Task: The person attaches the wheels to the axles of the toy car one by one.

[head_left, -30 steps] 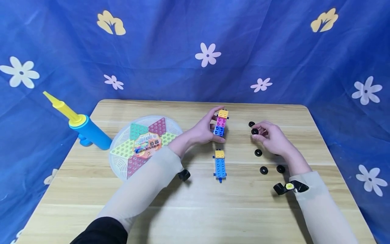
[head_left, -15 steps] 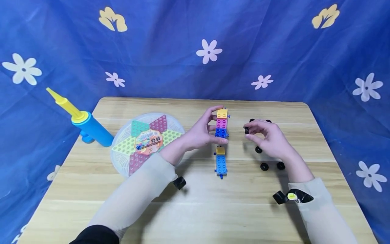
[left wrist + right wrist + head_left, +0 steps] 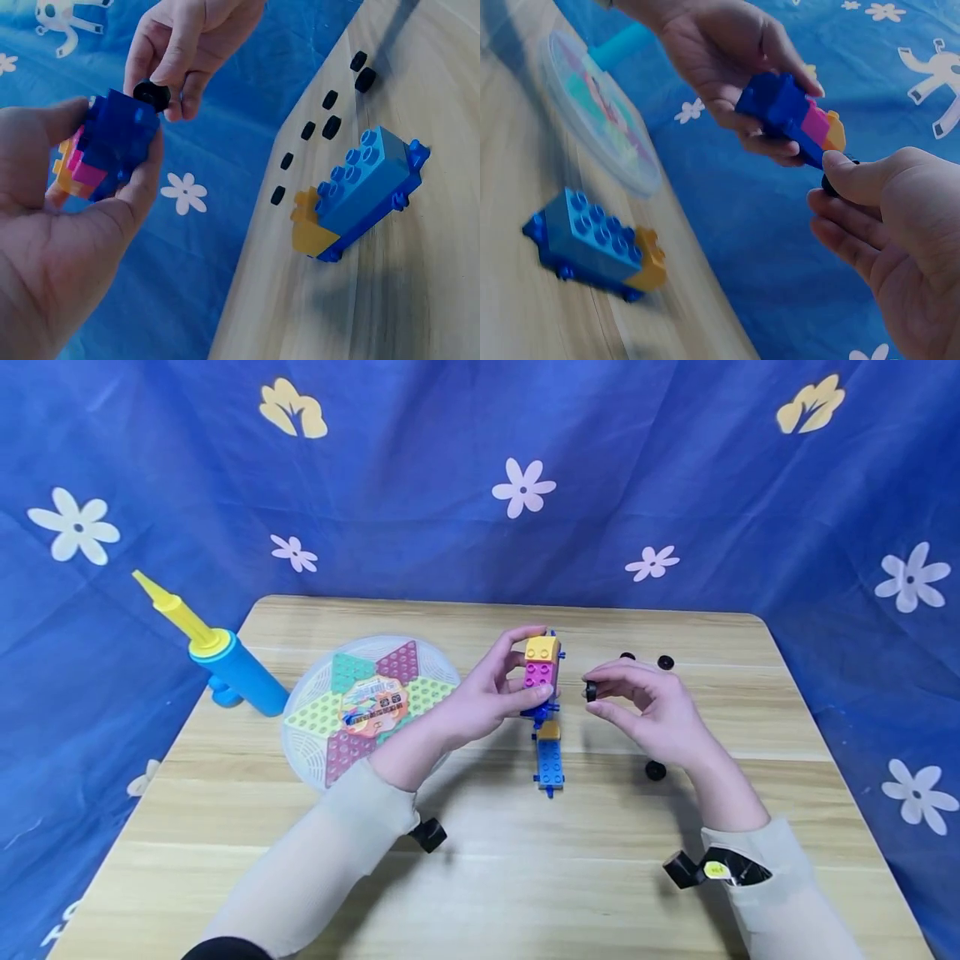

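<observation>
A: Your step?
B: Fitting wheels, judging by this. Your left hand [image 3: 483,697] grips the car [image 3: 540,675]; your right hand [image 3: 651,706] pinches a wheel [image 3: 591,691] near it, apart. Next likely needs wheel and peg [image 3: 562,655] aligned.
A: Around you?
B: Wood table [image 3: 510,885], second car [image 3: 550,764], loose wheels [image 3: 656,771], disc [image 3: 372,706] left; blue curtain [image 3: 420,527] behind.
</observation>
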Motion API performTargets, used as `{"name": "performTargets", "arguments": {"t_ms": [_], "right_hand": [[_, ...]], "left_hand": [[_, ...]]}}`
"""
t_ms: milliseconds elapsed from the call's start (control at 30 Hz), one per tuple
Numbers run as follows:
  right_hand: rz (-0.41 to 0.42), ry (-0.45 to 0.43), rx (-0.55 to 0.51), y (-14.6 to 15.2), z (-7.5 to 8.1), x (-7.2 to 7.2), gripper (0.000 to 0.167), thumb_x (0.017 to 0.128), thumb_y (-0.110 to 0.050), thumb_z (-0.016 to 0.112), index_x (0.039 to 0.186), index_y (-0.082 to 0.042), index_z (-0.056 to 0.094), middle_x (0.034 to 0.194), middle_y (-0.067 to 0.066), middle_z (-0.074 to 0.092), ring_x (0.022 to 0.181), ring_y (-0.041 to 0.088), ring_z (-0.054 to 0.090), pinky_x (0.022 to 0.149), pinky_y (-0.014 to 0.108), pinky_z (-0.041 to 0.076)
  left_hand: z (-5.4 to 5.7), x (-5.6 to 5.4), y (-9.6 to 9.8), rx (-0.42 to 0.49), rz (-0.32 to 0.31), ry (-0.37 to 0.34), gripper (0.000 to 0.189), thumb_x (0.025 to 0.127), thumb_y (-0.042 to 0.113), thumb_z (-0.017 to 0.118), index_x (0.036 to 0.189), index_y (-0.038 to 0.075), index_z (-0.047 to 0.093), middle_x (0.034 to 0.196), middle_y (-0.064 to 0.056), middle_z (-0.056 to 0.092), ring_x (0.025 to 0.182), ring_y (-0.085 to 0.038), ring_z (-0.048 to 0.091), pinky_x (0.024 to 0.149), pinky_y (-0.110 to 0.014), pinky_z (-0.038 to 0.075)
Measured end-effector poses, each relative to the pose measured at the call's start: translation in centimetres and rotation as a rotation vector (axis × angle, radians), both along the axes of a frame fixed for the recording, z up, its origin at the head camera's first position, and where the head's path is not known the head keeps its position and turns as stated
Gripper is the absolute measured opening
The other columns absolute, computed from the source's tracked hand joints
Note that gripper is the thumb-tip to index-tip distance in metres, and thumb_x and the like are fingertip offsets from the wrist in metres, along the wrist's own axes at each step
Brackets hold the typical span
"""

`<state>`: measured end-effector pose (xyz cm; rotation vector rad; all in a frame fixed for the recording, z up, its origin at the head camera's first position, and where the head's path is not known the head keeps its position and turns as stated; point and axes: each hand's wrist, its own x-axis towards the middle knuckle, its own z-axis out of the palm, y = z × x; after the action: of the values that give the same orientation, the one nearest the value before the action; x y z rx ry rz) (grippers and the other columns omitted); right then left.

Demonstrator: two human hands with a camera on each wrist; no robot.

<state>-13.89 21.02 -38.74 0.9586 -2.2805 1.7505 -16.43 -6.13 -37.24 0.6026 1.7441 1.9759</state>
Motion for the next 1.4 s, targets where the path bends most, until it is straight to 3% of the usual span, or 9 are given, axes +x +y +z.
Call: {"name": "performTargets", "arguments": {"t_ms": [233,467,600,767,967,1200,1400], "right_hand": [[0.012,-0.014,-0.029,-0.8,0.1,1.2,0.042,0.085,0.023,0.075,0.123,0.007,0.071,0.119,0.015,0.07,0.105,0.026,0.071,0.094,0.037,0.06],[0.008,-0.023,-0.05,-1.4,0.0,1.8,0.041,0.083,0.024,0.076,0.121,0.006,0.072,0.117,0.014,0.071,0.103,0.027,0.072,0.094,0.038,0.06],[0.01,-0.03,-0.048,-1.5,-0.2,1.8,0.042,0.083,0.023,0.077,0.121,0.004,0.073,0.117,0.013,0.071,0.103,0.027,0.072,0.094,0.039,0.06],[0.017,-0.028,-0.04,-1.6,-0.4,1.8,0.042,0.084,0.022,0.077,0.121,0.003,0.073,0.115,0.012,0.072,0.103,0.027,0.072,0.094,0.038,0.06],[0.027,-0.027,-0.039,-1.6,-0.3,1.9,0.042,0.084,0.022,0.077,0.121,0.003,0.073,0.115,0.012,0.072,0.102,0.027,0.072,0.094,0.039,0.06],[0.05,-0.043,-0.055,-1.8,-0.1,2.5,0.041,0.084,0.022,0.077,0.12,0.004,0.073,0.116,0.012,0.072,0.104,0.029,0.072,0.094,0.042,0.06],[0.072,-0.026,-0.08,-1.8,-0.2,2.7,0.043,0.082,0.026,0.076,0.12,0.005,0.073,0.115,0.016,0.072,0.105,0.029,0.071,0.093,0.042,0.061]], "left_hand": [[0.3,1.0,0.2,-0.008,0.03,0.051,0.074,0.1,-0.006,0.068,0.161,0.026,0.038,0.14,-0.016,0.051,0.119,-0.033,0.068,0.096,-0.044,0.06],[0.4,1.7,0.4,-0.024,0.097,0.053,0.07,0.1,-0.004,0.07,0.157,0.027,0.044,0.138,-0.014,0.055,0.116,-0.032,0.069,0.095,-0.042,0.06],[0.5,1.9,0.3,-0.012,0.108,0.034,0.078,0.095,-0.006,0.076,0.157,0.028,0.043,0.138,-0.014,0.056,0.116,-0.033,0.069,0.093,-0.042,0.061],[0.6,2.1,0.1,0.03,0.068,0.003,0.099,0.082,-0.013,0.085,0.159,0.029,0.04,0.14,-0.015,0.056,0.12,-0.036,0.067,0.093,-0.045,0.061],[0.4,2.3,-0.3,0.087,-0.019,-0.042,0.113,0.074,-0.024,0.084,0.162,0.027,0.035,0.142,-0.018,0.052,0.123,-0.046,0.062,0.093,-0.047,0.061],[0.0,2.6,-0.2,0.107,-0.056,0.017,0.119,0.068,-0.03,0.083,0.162,0.026,0.036,0.143,-0.019,0.047,0.128,-0.043,0.059,0.091,-0.052,0.061],[-0.2,2.8,-0.1,0.125,-0.05,0.044,0.115,0.068,-0.032,0.081,0.16,0.023,0.039,0.143,-0.024,0.042,0.127,-0.041,0.062,0.091,-0.053,0.061]]}}
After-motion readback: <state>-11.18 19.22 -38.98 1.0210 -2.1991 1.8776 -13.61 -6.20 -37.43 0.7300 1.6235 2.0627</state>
